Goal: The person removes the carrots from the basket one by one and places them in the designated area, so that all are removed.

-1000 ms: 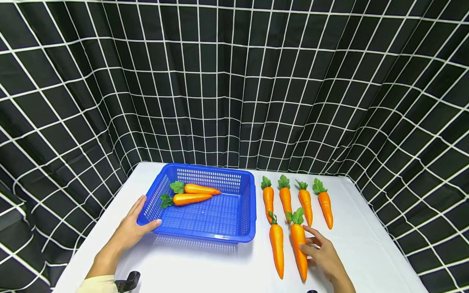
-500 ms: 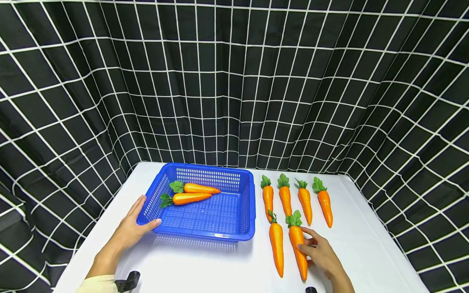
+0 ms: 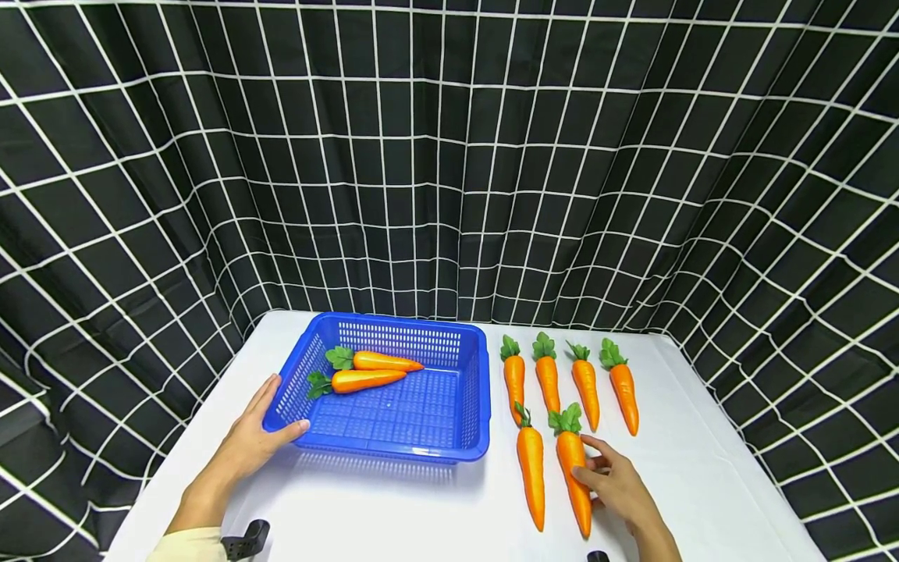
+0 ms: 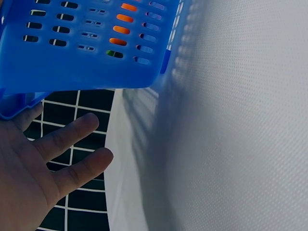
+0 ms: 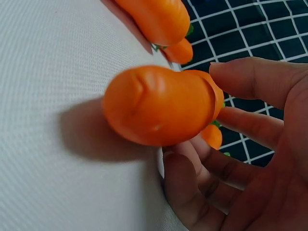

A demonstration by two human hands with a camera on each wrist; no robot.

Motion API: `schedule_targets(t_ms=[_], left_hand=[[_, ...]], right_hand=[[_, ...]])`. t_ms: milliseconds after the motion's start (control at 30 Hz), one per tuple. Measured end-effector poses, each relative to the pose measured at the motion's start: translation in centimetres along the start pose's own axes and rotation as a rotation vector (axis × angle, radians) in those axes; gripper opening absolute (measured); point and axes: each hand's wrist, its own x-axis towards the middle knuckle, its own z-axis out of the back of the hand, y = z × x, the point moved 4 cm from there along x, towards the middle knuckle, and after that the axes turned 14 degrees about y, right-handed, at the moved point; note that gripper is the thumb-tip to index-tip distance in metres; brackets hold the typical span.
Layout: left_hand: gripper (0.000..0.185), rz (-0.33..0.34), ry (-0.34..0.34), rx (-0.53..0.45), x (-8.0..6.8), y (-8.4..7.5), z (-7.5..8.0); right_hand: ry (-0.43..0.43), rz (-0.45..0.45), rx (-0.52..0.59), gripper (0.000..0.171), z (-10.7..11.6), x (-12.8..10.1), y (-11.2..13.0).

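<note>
A: Worktop (image 3: 393, 507) first, then: white cloth, with a blue basket (image 3: 472, 406) on its left half and loose carrots in two rows on its right half. What is in hand?

B: Judging from how things lie, the pick-up of one more carrot. Two carrots in the basket (image 3: 365, 373) lie by its far left corner; four in the far row (image 3: 566, 382) and two in the near row lie outside it on the worktop.

A: And the hands?

B: Left hand (image 3: 254, 437) rests on the basket's near left corner, thumb over the rim, fingers straight along the outside wall; the left wrist view shows them spread and relaxed below the rim. Right hand (image 3: 618, 488) is at the right near-row carrot (image 3: 573, 476).

A: Does it grip that carrot?

B: Partly closed on it, I would say. In the right wrist view the fingers (image 5: 250, 79) curl round its right side, one over the top and others tucked under it, while the carrot lies on the cloth. The thumb I cannot make out.

A: So the next move?

B: Likely close the grip, lift clear of the neighbouring carrot (image 3: 531, 472) just beside it on the left, and carry it left over the basket's right wall. The left hand looks placed to steady the basket.
</note>
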Motion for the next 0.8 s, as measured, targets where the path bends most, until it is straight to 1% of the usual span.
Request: schedule_targets(t_ms=[233,467,800], left_hand=[[0.100,-0.026,-0.012,0.020,-0.01,-0.12,0.14],[0.100,-0.020,-0.011,0.024,0.02,0.03,0.19],[0.101,-0.008,-0.001,0.021,0.00,-0.08,0.10]], right_hand=[[-0.013,0.000,-0.022,0.066,0.31,0.06,-0.04],[-0.021,0.017,-0.008,0.064,0.32,0.02,-0.16],[-0.050,0.000,-0.030,0.061,0.61,-0.13,-0.17]])
